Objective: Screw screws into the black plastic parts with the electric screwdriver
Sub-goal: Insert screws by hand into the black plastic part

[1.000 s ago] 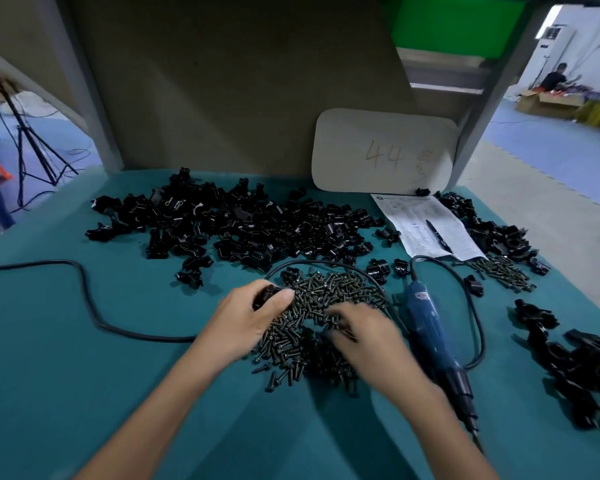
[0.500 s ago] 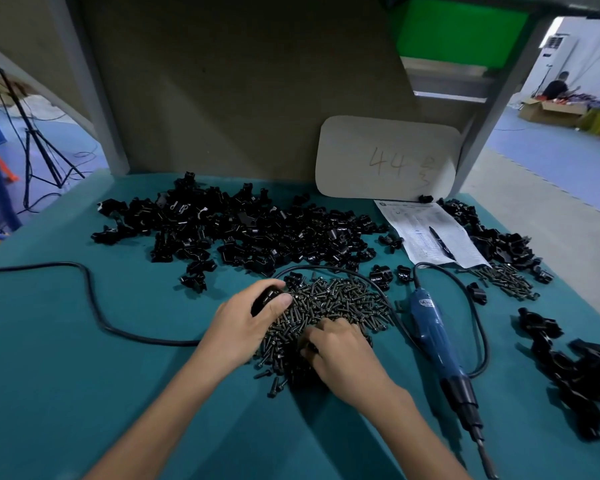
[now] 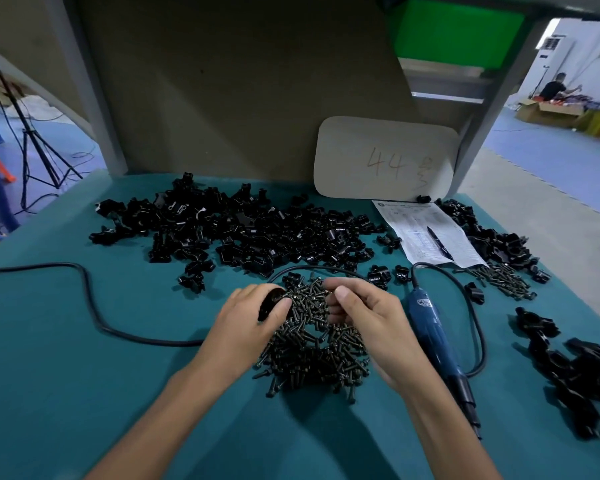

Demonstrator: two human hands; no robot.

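Leaning card (image 3: 385,157) marked "44"

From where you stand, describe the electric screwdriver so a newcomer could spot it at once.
Start at the teal worktable and find the heap of dark screws between the two hands. Just beyond the right hand lies the electric screwdriver, flat on the table with its black tip toward the near edge. It is the only blue item there, with a black cord looping from its far end.

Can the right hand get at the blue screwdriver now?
Probably yes: the screwdriver lies bare on the table just right of the right hand, nothing on it, though the fingers seem busy with screws.
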